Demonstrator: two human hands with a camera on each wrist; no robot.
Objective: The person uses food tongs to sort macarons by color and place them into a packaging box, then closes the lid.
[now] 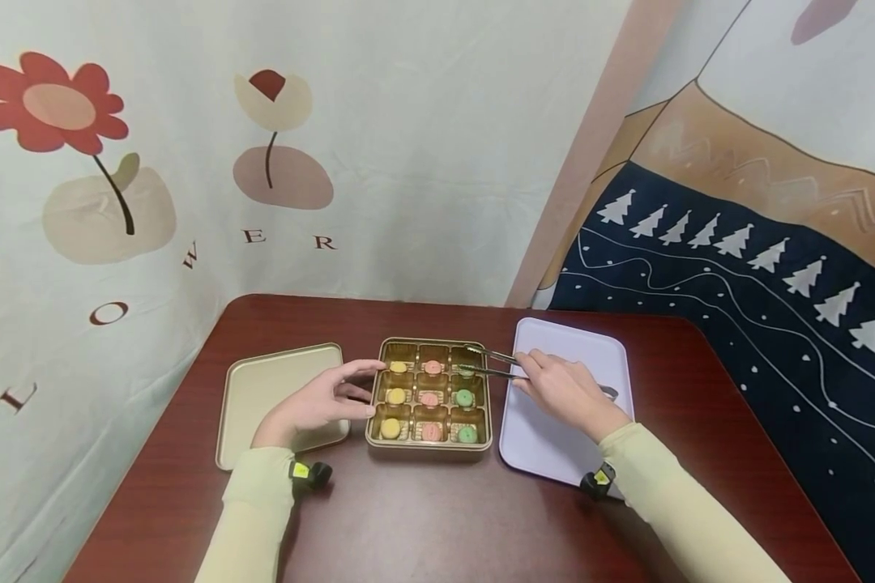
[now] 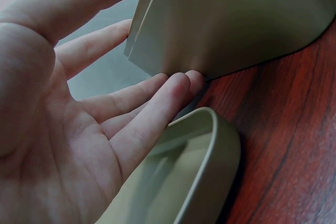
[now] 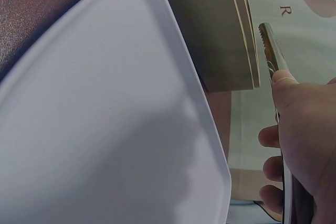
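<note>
A gold tin box with a compartmented insert holds macarons: yellow ones in the left column, pink ones in the middle, green ones on the right. My left hand touches the box's left side with extended fingers, thumb at the rim; the left wrist view shows fingertips against the box wall. Metal tongs are gripped in my right hand, their tips over the far right compartment, at its green macaron. In the right wrist view the serrated tongs tip stands above the box's edge.
Left of the box lies a gold lid, inside facing up, partly under my left hand. A pale lilac tray lies to the right, beneath my right hand. All rest on a dark red wooden table, with a printed curtain behind.
</note>
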